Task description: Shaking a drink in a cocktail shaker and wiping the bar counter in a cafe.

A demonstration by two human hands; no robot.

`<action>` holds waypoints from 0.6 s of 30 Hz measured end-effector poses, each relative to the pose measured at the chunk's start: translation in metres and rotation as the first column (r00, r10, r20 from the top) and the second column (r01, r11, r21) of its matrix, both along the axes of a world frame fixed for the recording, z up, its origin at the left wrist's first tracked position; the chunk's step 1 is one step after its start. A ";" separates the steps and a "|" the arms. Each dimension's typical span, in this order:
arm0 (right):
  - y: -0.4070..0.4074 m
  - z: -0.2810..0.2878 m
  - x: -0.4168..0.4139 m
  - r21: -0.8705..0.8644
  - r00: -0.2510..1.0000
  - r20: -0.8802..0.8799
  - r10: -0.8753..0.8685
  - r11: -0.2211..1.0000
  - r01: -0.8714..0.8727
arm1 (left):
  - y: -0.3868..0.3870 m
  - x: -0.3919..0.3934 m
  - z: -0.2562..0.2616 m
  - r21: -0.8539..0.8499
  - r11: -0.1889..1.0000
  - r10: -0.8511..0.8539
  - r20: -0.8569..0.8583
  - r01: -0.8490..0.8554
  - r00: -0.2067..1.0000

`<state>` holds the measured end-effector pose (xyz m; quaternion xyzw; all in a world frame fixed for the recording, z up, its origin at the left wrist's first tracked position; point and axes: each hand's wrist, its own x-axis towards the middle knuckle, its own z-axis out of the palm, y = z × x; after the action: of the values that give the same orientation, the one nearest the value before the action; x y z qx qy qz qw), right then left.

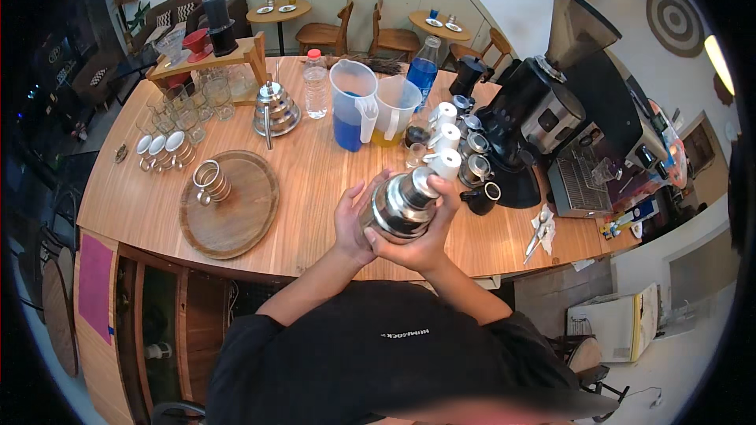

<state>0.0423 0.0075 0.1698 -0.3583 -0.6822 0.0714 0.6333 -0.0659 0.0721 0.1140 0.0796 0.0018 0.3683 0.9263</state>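
Observation:
Both hands hold a shiny metal cocktail shaker [393,215], tilted with its capped top toward the upper right. My left hand [353,221] cups its left side with fingers spread along the body. My right hand [428,236] wraps the lower right side, its index finger reaching up beside the cap. Just beyond the shaker stand several white mugs [444,136] in a row. A plastic measuring jug [353,106] with blue liquid stands farther back, beside a second jug [394,107] with yellowish liquid. To the left, a ribbed metallic mug [212,180] rests on a round wooden tray [251,227].
Drinking glasses [189,115] and a gooseneck kettle [276,112] stand at the back left of the wooden counter [313,189]. A black mug [481,198], metal spoons [537,230], a coffee grinder [531,118] and an espresso machine [582,180] occupy the right side.

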 end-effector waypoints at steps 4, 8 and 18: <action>-0.009 -0.011 -0.009 0.034 0.998 -0.062 0.033 0.999 -0.031 | -0.011 -0.012 0.001 -0.043 0.999 -0.027 0.103 0.032 0.994; -0.020 -0.013 -0.019 0.104 0.996 -0.058 -0.072 0.991 0.078 | -0.018 -0.017 0.004 0.063 0.994 -0.105 0.233 0.092 0.967; -0.057 -0.023 -0.010 -0.144 0.974 -0.030 -0.225 0.965 0.219 | -0.035 -0.011 -0.013 -0.013 0.988 -0.156 -0.101 0.155 0.983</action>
<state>0.0326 -0.0490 0.1464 -0.4743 -0.6162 0.0559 0.6262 -0.0765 0.0368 0.1006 0.0958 0.0434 0.2904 0.9511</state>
